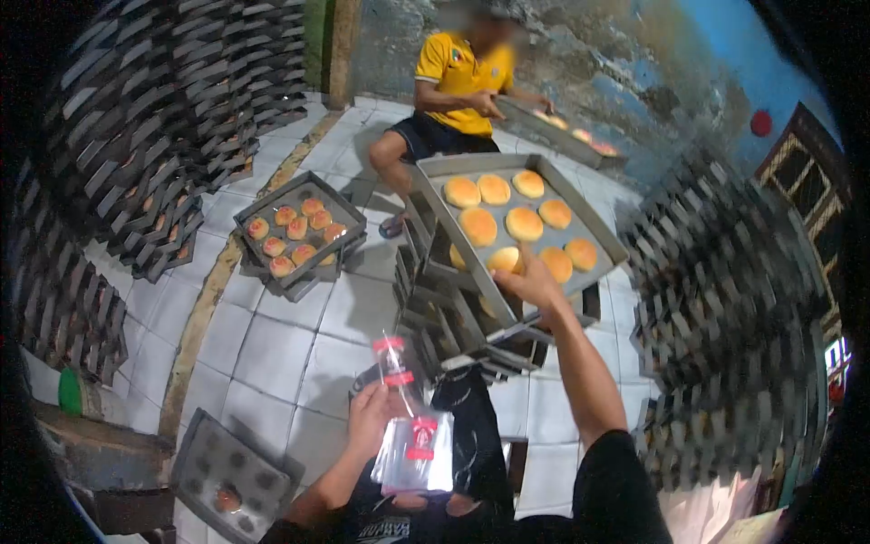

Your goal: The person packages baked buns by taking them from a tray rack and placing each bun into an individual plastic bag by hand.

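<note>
Right of centre, a bun (504,260) in the tray (582,210) is pinched by the right hand's (533,283) fingers; light pressure is advised. Below centre, a wrapper (393,360) is pinched by the left hand (368,415).

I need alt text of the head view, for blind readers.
The right hand touches a golden bun in a metal baking tray; the left hand holds a clear red-printed plastic bag. Opposite is another person in yellow.
</note>
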The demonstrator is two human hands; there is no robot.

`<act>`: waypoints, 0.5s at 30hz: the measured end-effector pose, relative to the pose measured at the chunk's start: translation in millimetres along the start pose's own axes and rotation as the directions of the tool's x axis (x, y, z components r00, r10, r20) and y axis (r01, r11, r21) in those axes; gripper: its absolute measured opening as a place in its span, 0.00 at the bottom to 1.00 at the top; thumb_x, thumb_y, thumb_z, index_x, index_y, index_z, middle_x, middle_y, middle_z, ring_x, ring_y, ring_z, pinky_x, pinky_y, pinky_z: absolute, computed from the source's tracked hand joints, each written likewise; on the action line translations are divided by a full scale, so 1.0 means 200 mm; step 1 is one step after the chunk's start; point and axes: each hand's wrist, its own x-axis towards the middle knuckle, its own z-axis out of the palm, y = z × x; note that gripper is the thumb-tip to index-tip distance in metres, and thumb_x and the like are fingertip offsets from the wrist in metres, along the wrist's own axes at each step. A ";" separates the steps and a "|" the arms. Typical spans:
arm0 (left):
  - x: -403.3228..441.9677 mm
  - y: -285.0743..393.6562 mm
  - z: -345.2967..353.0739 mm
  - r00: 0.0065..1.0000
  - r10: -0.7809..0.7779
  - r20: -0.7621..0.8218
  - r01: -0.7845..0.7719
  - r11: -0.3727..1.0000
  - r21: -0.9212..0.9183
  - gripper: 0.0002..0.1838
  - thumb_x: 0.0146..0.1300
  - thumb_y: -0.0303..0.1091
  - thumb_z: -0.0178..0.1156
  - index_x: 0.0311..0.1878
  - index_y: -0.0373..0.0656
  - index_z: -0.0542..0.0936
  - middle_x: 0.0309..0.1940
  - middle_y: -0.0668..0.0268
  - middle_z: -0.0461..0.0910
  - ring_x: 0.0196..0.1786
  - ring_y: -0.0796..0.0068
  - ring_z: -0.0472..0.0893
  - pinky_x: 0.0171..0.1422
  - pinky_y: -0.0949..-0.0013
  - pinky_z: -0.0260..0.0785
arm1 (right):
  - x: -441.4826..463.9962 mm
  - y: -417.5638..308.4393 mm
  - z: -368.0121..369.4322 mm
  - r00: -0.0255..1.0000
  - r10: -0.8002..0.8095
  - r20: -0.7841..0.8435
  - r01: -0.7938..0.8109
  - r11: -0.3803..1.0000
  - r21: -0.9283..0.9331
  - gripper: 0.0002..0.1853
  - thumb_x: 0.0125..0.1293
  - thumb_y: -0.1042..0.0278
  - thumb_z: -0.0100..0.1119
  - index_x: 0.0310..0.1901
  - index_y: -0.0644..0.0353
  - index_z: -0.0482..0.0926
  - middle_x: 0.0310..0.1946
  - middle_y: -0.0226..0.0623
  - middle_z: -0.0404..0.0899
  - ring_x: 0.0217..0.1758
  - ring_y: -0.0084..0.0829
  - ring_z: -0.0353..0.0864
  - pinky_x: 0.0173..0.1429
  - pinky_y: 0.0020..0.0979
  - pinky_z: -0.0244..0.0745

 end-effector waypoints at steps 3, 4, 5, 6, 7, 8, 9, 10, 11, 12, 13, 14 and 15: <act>0.03 0.11 0.08 0.999 0.040 0.033 -0.041 0.999 0.031 0.15 0.79 0.40 0.54 0.57 0.39 0.78 0.45 0.55 0.87 0.46 0.62 0.88 0.46 0.58 0.82 | -0.08 0.01 -0.04 0.995 0.075 -0.070 -0.051 0.953 0.300 0.37 0.64 0.57 0.75 0.67 0.67 0.67 0.54 0.44 0.82 0.57 0.34 0.83 0.58 0.36 0.80; 0.02 0.16 0.14 1.000 0.025 0.006 -0.025 0.999 -0.027 0.15 0.79 0.39 0.54 0.57 0.40 0.78 0.47 0.56 0.86 0.49 0.63 0.87 0.47 0.58 0.82 | -0.15 -0.11 -0.11 0.991 0.085 -0.100 -0.038 0.915 0.402 0.35 0.65 0.58 0.74 0.67 0.66 0.68 0.53 0.43 0.82 0.58 0.34 0.83 0.59 0.36 0.80; 0.03 0.25 0.25 1.000 0.018 -0.020 -0.020 0.996 -0.090 0.14 0.79 0.39 0.54 0.57 0.40 0.78 0.49 0.56 0.86 0.52 0.63 0.86 0.48 0.58 0.81 | -0.22 -0.19 -0.13 0.990 0.081 -0.115 -0.006 0.840 0.542 0.34 0.65 0.60 0.73 0.66 0.66 0.68 0.54 0.43 0.82 0.58 0.34 0.84 0.59 0.37 0.81; 0.08 0.28 0.25 0.999 0.011 -0.045 -0.016 0.994 -0.108 0.14 0.78 0.39 0.55 0.57 0.40 0.78 0.52 0.57 0.86 0.52 0.63 0.86 0.49 0.59 0.81 | -0.32 -0.26 -0.14 0.988 0.083 -0.131 0.026 0.744 0.667 0.32 0.66 0.61 0.72 0.65 0.65 0.68 0.54 0.42 0.82 0.58 0.34 0.84 0.59 0.37 0.81; 0.14 0.29 0.24 0.998 0.003 -0.069 -0.011 0.992 -0.126 0.14 0.78 0.40 0.56 0.57 0.41 0.78 0.54 0.57 0.85 0.53 0.62 0.87 0.50 0.61 0.81 | -0.43 -0.35 -0.14 0.985 0.091 -0.146 0.057 0.629 0.775 0.30 0.67 0.62 0.71 0.65 0.65 0.69 0.55 0.42 0.82 0.58 0.35 0.84 0.59 0.38 0.82; 0.23 0.27 0.21 0.998 0.007 -0.070 -0.017 0.989 -0.144 0.14 0.77 0.40 0.57 0.57 0.41 0.78 0.54 0.58 0.85 0.54 0.62 0.87 0.50 0.60 0.81 | -0.56 -0.46 -0.10 0.992 0.027 -0.126 0.088 0.572 0.815 0.28 0.68 0.65 0.69 0.65 0.64 0.69 0.56 0.40 0.81 0.58 0.35 0.84 0.59 0.41 0.83; 0.30 0.25 0.18 0.997 0.012 -0.074 -0.023 0.987 -0.158 0.15 0.77 0.40 0.59 0.57 0.41 0.78 0.54 0.58 0.85 0.54 0.62 0.86 0.50 0.59 0.81 | -0.69 -0.52 -0.01 0.993 0.071 -0.090 0.029 0.604 0.796 0.31 0.63 0.69 0.74 0.64 0.63 0.70 0.54 0.40 0.82 0.55 0.32 0.84 0.61 0.34 0.80; 0.34 0.23 0.17 0.995 -0.022 -0.092 0.009 0.990 -0.138 0.15 0.76 0.41 0.59 0.57 0.41 0.78 0.53 0.59 0.85 0.55 0.62 0.86 0.51 0.59 0.81 | -0.82 -0.54 0.12 0.992 0.059 -0.107 0.036 0.694 0.719 0.30 0.63 0.70 0.74 0.63 0.64 0.70 0.56 0.40 0.81 0.58 0.31 0.82 0.62 0.34 0.79; 0.39 0.22 0.21 0.993 -0.048 -0.107 0.036 0.992 -0.117 0.15 0.76 0.41 0.60 0.56 0.41 0.78 0.53 0.59 0.85 0.55 0.62 0.86 0.51 0.59 0.81 | -0.95 -0.56 0.25 0.985 -0.075 -0.153 0.146 0.835 0.530 0.28 0.62 0.68 0.75 0.61 0.62 0.71 0.56 0.41 0.81 0.60 0.36 0.82 0.63 0.34 0.77; 0.41 0.20 0.24 0.991 -0.070 -0.116 0.059 0.994 -0.095 0.16 0.75 0.42 0.61 0.56 0.41 0.78 0.53 0.60 0.85 0.56 0.62 0.86 0.51 0.59 0.81 | -1.01 -0.51 0.36 0.893 -0.381 -0.240 0.427 0.886 0.179 0.30 0.57 0.75 0.77 0.59 0.63 0.72 0.56 0.46 0.80 0.60 0.43 0.82 0.63 0.38 0.78; 0.38 0.20 0.31 0.993 -0.052 -0.108 0.044 0.996 -0.073 0.16 0.75 0.43 0.62 0.55 0.42 0.78 0.53 0.60 0.85 0.55 0.63 0.86 0.51 0.60 0.81 | -1.02 -0.40 0.45 0.820 -0.507 -0.266 0.539 0.840 0.058 0.31 0.53 0.79 0.77 0.58 0.63 0.72 0.56 0.49 0.80 0.60 0.47 0.82 0.64 0.40 0.78; 0.31 0.22 0.43 0.994 -0.041 -0.100 0.036 0.998 -0.055 0.16 0.74 0.43 0.63 0.55 0.42 0.78 0.52 0.61 0.85 0.55 0.63 0.86 0.51 0.60 0.80 | -1.03 -0.32 0.51 0.735 -0.621 -0.271 0.629 0.774 -0.067 0.32 0.50 0.83 0.76 0.57 0.64 0.73 0.55 0.51 0.79 0.60 0.50 0.81 0.64 0.42 0.78; 0.26 0.22 0.52 0.995 -0.036 -0.090 0.033 0.999 -0.039 0.16 0.74 0.44 0.63 0.54 0.43 0.79 0.52 0.61 0.85 0.55 0.63 0.86 0.50 0.61 0.80 | -1.02 -0.30 0.49 0.753 -0.583 -0.305 0.590 0.803 -0.079 0.32 0.48 0.85 0.75 0.57 0.64 0.73 0.56 0.52 0.79 0.60 0.52 0.81 0.65 0.43 0.79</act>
